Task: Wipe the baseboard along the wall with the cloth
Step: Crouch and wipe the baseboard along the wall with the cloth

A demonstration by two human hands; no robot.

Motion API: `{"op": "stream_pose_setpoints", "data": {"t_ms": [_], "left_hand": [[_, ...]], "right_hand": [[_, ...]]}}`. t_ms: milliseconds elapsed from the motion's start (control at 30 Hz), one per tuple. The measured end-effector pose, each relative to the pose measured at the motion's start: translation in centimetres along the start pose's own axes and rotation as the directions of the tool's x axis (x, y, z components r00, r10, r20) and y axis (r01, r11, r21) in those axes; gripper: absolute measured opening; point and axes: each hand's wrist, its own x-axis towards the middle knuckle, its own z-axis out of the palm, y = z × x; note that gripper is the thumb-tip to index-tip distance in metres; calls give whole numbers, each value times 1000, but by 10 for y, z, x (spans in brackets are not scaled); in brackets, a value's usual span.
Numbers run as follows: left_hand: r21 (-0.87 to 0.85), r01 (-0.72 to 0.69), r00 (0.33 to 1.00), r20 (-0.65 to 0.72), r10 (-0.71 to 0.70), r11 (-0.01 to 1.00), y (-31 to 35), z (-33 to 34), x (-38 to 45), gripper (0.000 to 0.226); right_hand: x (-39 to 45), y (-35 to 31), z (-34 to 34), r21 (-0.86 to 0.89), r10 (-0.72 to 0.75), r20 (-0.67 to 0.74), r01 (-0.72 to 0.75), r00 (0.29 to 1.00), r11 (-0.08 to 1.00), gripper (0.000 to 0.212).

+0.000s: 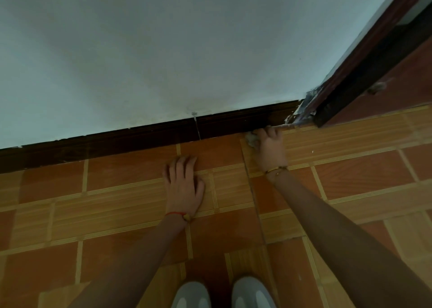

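I see the cloth [253, 140], a pale wad, low against the dark baseboard [149, 138] at its right end, just short of the door frame [346, 83]. The right hand [271, 147] grips it, fingers curled, knuckles at the baseboard's bottom edge. The left hand [183, 183] lies flat on the tiled floor [350, 174], fingers spread, holding nothing. Leftward the baseboard runs on under the white wall [163, 50]. My shoes [224, 293] are at the near edge.
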Motion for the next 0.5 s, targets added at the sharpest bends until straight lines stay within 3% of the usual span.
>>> {"op": "stream_pose_setpoints", "data": {"t_ms": [133, 233, 333, 500], "left_hand": [[37, 8, 1000, -10, -7, 999, 6, 6, 4, 52], [61, 3, 1000, -19, -2, 998, 6, 9, 4, 52], [62, -4, 1000, -23, 5, 998, 6, 11, 4, 51], [77, -5, 1000, -25, 7, 997, 4, 11, 2, 53]], "right_hand": [[-8, -32, 22, 61, -297, 141, 291, 944, 955, 35], [-8, -31, 19, 129, -369, 137, 353, 919, 927, 38], [-8, -5, 4, 133, -291, 34, 284, 956, 949, 34], [3, 44, -17, 43, 11, -30, -9, 999, 999, 32]]}}
